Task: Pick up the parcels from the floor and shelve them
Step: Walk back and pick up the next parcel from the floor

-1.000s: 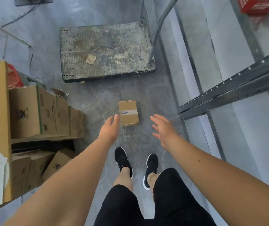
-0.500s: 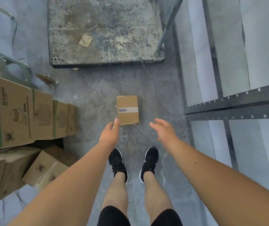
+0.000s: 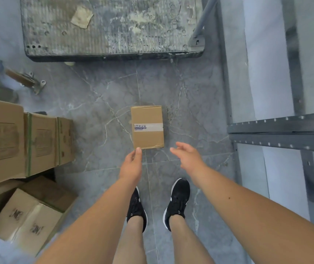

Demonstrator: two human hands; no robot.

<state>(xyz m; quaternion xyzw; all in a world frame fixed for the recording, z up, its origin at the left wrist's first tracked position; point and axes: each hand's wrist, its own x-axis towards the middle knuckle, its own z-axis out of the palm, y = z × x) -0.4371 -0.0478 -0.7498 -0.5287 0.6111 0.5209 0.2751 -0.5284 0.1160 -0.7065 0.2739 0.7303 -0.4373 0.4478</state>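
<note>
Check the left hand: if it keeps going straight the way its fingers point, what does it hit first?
Most likely the small parcel. The left hand points up-frame, fingertips at the parcel's near left corner, nothing between them. Height above the floor is unclear from this single view, so contact isn't confirmed.

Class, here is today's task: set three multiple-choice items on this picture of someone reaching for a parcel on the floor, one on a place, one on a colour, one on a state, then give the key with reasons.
1. Where does the small taped parcel lie?
A. on the platform trolley
B. on the grey floor in front of the shoes
C. on the metal shelf

2. What colour are the shoes?
A. black
B. red
C. white

3. What state are the hands in?
A. both open and empty
B. left gripping the parcel
C. right holding a box

Key:
1 B, the parcel sits on the tiles between the platform trolley and the feet.
2 A, both shoes are black.
3 A, the left hand and right hand show spread fingers holding nothing.
</note>
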